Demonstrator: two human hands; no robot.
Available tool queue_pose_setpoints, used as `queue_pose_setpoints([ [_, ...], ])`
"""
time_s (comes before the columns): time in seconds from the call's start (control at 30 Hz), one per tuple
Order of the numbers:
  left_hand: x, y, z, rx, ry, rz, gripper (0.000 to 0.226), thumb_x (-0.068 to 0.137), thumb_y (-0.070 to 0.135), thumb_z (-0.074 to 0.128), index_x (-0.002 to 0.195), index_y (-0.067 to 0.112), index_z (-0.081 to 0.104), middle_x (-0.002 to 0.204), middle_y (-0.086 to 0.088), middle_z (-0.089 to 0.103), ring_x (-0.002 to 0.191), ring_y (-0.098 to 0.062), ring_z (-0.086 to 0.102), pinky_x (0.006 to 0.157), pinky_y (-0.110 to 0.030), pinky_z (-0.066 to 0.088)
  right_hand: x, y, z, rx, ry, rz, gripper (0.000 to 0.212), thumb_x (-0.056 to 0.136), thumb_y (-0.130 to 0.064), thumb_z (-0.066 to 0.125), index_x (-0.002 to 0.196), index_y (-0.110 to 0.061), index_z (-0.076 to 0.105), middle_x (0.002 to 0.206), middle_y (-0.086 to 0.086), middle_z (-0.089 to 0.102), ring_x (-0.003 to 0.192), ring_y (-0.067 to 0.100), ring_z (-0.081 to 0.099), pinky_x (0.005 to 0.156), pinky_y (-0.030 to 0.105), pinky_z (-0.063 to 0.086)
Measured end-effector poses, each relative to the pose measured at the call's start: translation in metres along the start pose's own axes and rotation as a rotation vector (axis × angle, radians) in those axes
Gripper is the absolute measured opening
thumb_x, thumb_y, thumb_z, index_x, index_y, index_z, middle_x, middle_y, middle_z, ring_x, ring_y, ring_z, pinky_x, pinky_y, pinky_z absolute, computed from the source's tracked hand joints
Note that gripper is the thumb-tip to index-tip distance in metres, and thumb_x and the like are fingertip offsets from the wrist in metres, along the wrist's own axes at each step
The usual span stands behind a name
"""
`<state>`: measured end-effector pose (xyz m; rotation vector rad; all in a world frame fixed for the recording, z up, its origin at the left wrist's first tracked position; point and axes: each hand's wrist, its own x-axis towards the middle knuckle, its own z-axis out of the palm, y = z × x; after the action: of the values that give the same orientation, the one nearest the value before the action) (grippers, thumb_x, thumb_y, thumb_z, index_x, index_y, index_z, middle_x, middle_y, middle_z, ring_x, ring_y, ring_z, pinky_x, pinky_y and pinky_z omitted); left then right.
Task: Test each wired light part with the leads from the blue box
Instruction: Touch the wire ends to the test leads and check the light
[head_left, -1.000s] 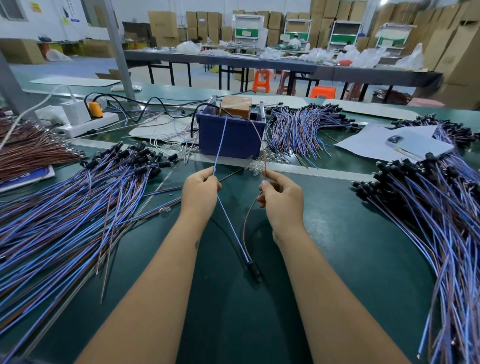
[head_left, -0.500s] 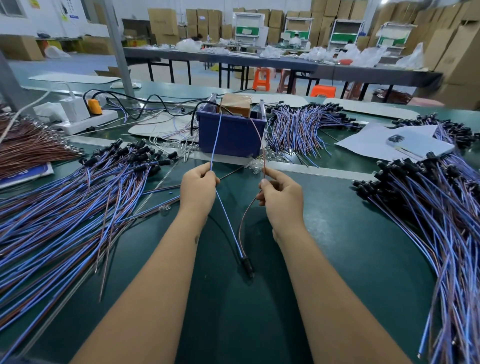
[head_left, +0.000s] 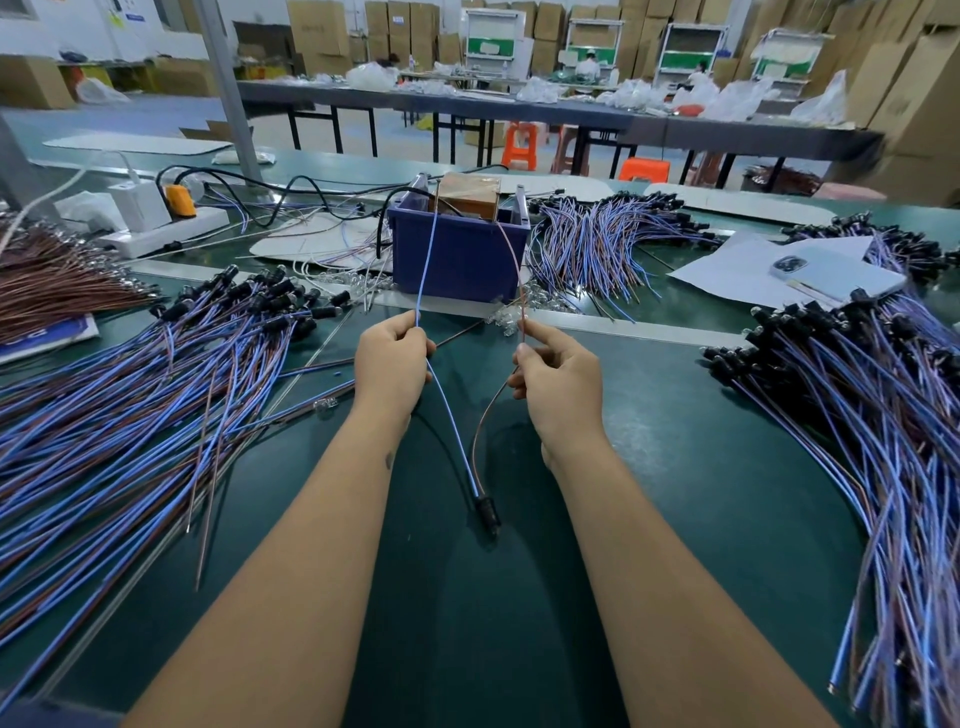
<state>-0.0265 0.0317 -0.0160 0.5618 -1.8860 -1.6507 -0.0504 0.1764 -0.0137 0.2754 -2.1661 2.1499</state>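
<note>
A blue box with a brown block inside stands at the middle of the green table. A blue lead and a brown lead run from it toward me. My left hand pinches the blue lead together with the blue wire of one light part. My right hand pinches the brown lead with that part's brown wire. The part's black light head lies on the table between my forearms.
Big heaps of blue and brown wired light parts lie at the left, the right and behind the box. A power strip sits far left. White paper and a phone lie far right.
Both hands keep their grip on the wires and stay nearly where they were. The black light head has shifted slightly on the table.
</note>
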Motion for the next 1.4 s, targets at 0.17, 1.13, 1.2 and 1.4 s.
queue_pose_setpoints([
  [0.17,0.002,0.000,0.000,0.013,0.006,-0.009,0.033,0.090,0.004,0.041,0.079,0.024,0.065,0.068,0.002,0.055,0.046,-0.008,0.041,0.045,-0.019,0.041,0.000,0.000,-0.001,-0.002,-0.003,-0.001,0.035,0.096,-0.003,0.052,0.126,-0.018,0.062,0.075,0.001,0.057,0.050,-0.001,0.054,0.060,0.020,0.052],
  [1.13,0.011,-0.007,0.003,-0.011,0.028,-0.027,0.034,0.090,0.004,0.041,0.107,0.013,0.069,0.066,0.000,0.055,0.049,-0.011,0.042,0.034,-0.014,0.032,0.000,0.000,0.000,-0.008,-0.001,0.007,0.034,0.095,-0.003,0.052,0.121,-0.020,0.066,0.071,0.000,0.055,0.048,0.002,0.052,0.058,0.023,0.052],
  [1.2,0.011,-0.007,0.003,-0.006,0.029,-0.036,0.036,0.090,0.004,0.041,0.112,0.009,0.069,0.066,0.000,0.055,0.050,-0.012,0.042,0.034,-0.014,0.032,0.000,0.000,0.000,-0.006,-0.001,0.007,0.034,0.095,-0.002,0.052,0.121,-0.020,0.066,0.070,0.000,0.055,0.048,0.002,0.052,0.057,0.022,0.051],
  [1.4,0.009,-0.005,0.002,-0.020,0.017,-0.034,0.039,0.091,0.003,0.040,0.118,0.016,0.066,0.071,-0.001,0.057,0.052,-0.010,0.043,0.037,-0.014,0.035,0.000,0.000,0.000,-0.018,-0.003,-0.002,0.035,0.095,-0.003,0.052,0.123,-0.021,0.065,0.070,-0.001,0.055,0.047,0.000,0.054,0.063,0.029,0.054],
])
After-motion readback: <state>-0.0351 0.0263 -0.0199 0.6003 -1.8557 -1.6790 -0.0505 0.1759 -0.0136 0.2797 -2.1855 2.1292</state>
